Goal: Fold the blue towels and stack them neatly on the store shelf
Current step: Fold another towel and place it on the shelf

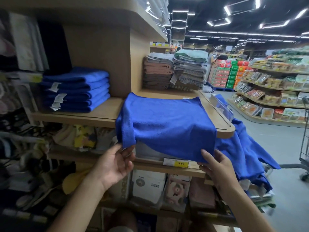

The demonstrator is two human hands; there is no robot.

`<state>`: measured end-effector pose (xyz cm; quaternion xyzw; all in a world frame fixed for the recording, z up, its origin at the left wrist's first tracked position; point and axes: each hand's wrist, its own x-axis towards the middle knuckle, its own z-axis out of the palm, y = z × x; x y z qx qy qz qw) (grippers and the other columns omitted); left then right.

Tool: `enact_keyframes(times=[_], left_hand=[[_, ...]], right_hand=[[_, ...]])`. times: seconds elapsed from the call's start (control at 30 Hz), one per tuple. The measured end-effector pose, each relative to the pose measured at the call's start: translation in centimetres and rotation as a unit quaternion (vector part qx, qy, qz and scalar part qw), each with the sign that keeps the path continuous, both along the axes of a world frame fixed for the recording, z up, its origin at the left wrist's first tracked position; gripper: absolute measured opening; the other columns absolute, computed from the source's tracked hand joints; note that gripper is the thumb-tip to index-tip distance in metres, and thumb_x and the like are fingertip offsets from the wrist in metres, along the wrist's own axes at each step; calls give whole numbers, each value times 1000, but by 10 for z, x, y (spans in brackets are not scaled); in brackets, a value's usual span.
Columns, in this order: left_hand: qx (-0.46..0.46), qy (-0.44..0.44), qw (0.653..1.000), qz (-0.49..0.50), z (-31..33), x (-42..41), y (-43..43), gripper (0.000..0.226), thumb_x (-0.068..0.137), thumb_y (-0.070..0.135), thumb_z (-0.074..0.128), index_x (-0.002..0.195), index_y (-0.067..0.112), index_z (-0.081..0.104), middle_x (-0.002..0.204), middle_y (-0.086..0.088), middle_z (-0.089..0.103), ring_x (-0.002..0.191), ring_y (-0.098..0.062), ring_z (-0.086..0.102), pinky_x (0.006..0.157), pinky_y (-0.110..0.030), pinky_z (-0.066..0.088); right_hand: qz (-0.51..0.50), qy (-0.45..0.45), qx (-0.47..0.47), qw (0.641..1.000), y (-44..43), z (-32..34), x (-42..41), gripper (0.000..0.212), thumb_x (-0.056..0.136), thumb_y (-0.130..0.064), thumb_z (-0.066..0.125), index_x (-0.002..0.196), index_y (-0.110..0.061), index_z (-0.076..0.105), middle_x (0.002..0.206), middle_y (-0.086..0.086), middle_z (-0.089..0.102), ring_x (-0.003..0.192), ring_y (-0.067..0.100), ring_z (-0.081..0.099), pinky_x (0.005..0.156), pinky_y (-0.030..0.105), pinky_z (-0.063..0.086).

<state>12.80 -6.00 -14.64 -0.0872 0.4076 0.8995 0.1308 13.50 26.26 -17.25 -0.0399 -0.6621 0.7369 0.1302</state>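
A blue towel (168,121) lies spread over the wooden shelf (215,113), its near edge hanging over the front. My left hand (115,163) pinches the towel's lower left corner, where a flap is doubled back. At the lower right corner my right hand (215,164) holds the hanging edge between thumb and fingers. A stack of several folded blue towels (75,89) sits on the same shelf to the left. More unfolded blue towels (245,153) hang in a heap at the right end of the shelf.
Folded brown, grey and green towels (173,71) are piled at the shelf's back. A yellow price tag (181,163) marks the lower shelf edge. Packaged goods (148,186) fill the shelves below. A cart (304,148) stands in the aisle at right.
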Motion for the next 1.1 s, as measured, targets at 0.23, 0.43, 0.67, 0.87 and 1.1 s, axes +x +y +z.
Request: enact_keyframes(times=[0.23, 0.43, 0.67, 0.87, 1.1], left_hand=[[-121, -1, 990, 72, -15, -13, -42, 22, 102, 26, 48, 101, 14, 67, 73, -5, 76, 60, -16, 73, 49, -26, 54], [-253, 61, 962, 78, -19, -21, -82, 21, 99, 37, 52, 99, 26, 71, 90, -9, 78, 61, -17, 72, 54, -31, 50], [-305, 113, 943, 71, -25, -20, -65, 32, 69, 56, 82, 91, 34, 78, 104, -1, 76, 85, -15, 73, 58, -29, 53], [-455, 197, 843, 207, -27, -25, -70, 20, 95, 20, 66, 89, 40, 67, 101, 7, 71, 87, -9, 69, 70, -32, 51], [-627, 467, 567, 258, 73, -72, -45, 30, 95, 23, 44, 114, 28, 66, 117, 14, 64, 113, -9, 59, 96, -25, 46]], right_hand=[[8, 17, -39, 999, 16, 16, 4, 28, 78, -36, 75, 100, -21, 77, 109, 6, 78, 92, 18, 75, 66, 23, 60], [5, 26, 7, 1000, 23, 20, 9, 26, 77, -37, 76, 99, -23, 78, 106, 9, 78, 92, 20, 74, 72, 31, 61], [1, -20, 49, 999, 22, 24, 5, 20, 94, -33, 66, 103, -18, 76, 103, 4, 79, 95, 19, 75, 79, 37, 58], [-121, 79, 340, 929, 29, 38, 10, 14, 90, -24, 75, 100, -22, 65, 94, -6, 71, 85, 13, 69, 69, 33, 55], [-77, 225, 503, 831, 3, 130, -40, 8, 89, -36, 62, 97, -39, 63, 86, -21, 65, 75, -1, 64, 62, 13, 45]])
